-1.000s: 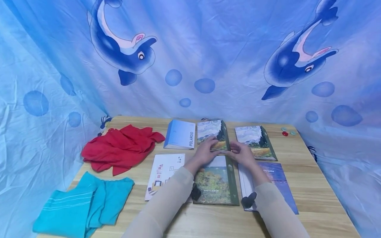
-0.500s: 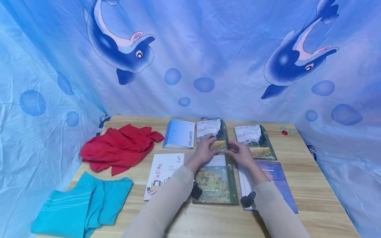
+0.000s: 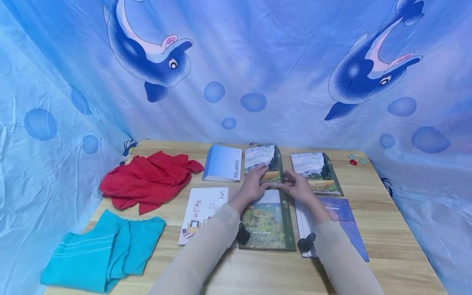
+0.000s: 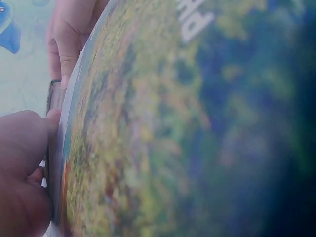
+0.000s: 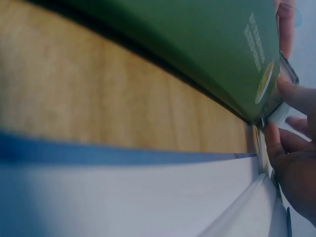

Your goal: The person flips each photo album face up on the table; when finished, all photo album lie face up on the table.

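At the back middle of the table, a photo album (image 3: pixel 261 155) with a landscape-painting cover lies flat. My left hand (image 3: pixel 253 185) holds its near left part, fingers over the cover and thumb along the near edge. At its near right corner, my right hand (image 3: pixel 299 188) grips with bent fingers beside the spine and thumb at the near edge. The left wrist view shows both thumbs close together on that edge. Just in front lies a green-spined photo album (image 3: pixel 262 221), whose green spine (image 5: pixel 212 44) fills the top of the right wrist view.
A blue POLAROID album (image 3: pixel 222 162) and a white illustrated album (image 3: pixel 206 205) lie left. On the right are a second landscape album (image 3: pixel 313 172) and a purple-blue album (image 3: pixel 348 225). Red cloth (image 3: pixel 151 180), turquoise cloth (image 3: pixel 107 250) and small discs (image 3: pixel 353 162) lie near the edges.
The view has tilted slightly, so the whole table sits a little higher in the frame. Both hands stay at the same album; no clear movement of it shows.
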Tool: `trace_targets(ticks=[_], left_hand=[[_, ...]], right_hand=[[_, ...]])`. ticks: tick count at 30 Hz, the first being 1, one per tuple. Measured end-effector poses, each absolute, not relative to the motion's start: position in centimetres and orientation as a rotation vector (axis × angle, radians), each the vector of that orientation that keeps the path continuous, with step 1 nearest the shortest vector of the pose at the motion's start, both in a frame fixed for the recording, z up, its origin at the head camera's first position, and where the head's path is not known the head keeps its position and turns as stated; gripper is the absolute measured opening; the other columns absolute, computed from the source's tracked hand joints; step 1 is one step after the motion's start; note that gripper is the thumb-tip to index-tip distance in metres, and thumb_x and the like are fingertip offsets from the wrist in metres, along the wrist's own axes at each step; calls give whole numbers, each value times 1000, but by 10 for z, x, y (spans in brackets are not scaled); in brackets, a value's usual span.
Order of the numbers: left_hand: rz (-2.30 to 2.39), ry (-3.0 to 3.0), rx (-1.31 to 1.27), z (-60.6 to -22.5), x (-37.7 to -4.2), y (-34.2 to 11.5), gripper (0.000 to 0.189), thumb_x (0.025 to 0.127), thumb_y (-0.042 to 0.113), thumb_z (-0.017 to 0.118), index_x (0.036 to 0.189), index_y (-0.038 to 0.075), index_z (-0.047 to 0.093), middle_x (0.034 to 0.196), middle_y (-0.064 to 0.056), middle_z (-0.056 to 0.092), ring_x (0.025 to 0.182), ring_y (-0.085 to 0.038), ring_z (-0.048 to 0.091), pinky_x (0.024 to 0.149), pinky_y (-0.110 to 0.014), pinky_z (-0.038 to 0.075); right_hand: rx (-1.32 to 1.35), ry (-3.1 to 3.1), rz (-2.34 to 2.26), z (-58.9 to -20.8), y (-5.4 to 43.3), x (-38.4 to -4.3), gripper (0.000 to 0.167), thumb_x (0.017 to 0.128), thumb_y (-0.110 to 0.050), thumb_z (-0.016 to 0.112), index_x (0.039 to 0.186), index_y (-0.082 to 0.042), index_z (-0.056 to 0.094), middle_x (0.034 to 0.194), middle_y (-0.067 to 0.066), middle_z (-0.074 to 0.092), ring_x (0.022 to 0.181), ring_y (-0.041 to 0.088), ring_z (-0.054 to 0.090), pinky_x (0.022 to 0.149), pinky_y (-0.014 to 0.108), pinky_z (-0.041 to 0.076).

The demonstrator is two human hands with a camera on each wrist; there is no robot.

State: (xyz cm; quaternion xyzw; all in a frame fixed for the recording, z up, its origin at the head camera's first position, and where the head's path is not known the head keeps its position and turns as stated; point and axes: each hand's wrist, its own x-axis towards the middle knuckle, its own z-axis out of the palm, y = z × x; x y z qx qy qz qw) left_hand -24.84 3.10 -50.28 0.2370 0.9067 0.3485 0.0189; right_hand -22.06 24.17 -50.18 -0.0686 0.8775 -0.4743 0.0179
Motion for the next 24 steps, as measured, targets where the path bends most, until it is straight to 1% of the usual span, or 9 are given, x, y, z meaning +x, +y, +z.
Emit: trace_targets(ticks=[4,7,9,12,14,16,19,21,24], left_hand=[[1130,2799,741,-503,-247,30,63,99,26,66,154,9,42,163,-8,32,150,-25,28,124,-40,23],[1189,2788,756,-502,-247,30,62,99,24,65,155,8,41,163,-9,32,151,-25,28,124,-39,23],[1231,2778,778,-502,-248,30,62,100,24,65,154,7,41,163,-9,33,150,-26,29,123,-38,23],[1308,2749,835,-501,-248,30,60,100,24,65,153,5,43,162,-11,34,150,-27,30,123,-38,24],[1341,2730,868,-500,-248,30,60,100,24,64,152,4,43,162,-12,34,149,-28,30,123,-38,25],[1369,2706,878,-500,-247,30,60,100,23,64,152,3,43,162,-12,34,149,-28,31,123,-38,25],[1399,2681,849,-500,-244,30,60,101,24,64,154,7,42,163,-11,32,149,-26,30,123,-38,26],[1436,2660,833,-499,-243,31,60,100,23,64,154,9,42,163,-10,32,150,-25,30,123,-37,25],[1508,2627,813,-497,-241,32,60,100,22,64,155,12,41,164,-9,32,149,-25,31,123,-37,25]], right_hand=[[-271,2657,-1570,-500,240,-222,66,93,-7,73,151,0,42,147,28,47,133,47,49,109,54,44],[-279,2597,-1647,-498,239,-223,70,94,-6,71,154,0,35,153,30,38,138,49,41,113,56,39],[-242,2588,-1667,-496,238,-222,75,95,-10,71,157,-3,29,156,29,34,138,49,41,111,57,40],[-189,2628,-1666,-492,236,-221,86,95,-19,73,162,-11,19,154,26,40,127,46,54,102,54,50],[-170,2653,-1676,-491,235,-219,92,94,-23,74,164,-15,14,150,25,46,117,41,61,95,47,55],[-178,2659,-1711,-491,234,-218,94,94,-24,74,164,-16,12,145,25,52,108,37,66,87,37,58],[-204,2654,-1760,-488,231,-215,90,95,-23,74,164,-15,16,146,24,52,106,36,68,82,26,58],[-233,2641,-1800,-481,228,-211,86,96,-20,72,163,-12,18,150,24,48,111,39,66,85,27,58],[-269,2665,-1823,-466,222,-203,82,97,-14,69,161,-5,20,152,26,44,121,43,60,97,39,56]])
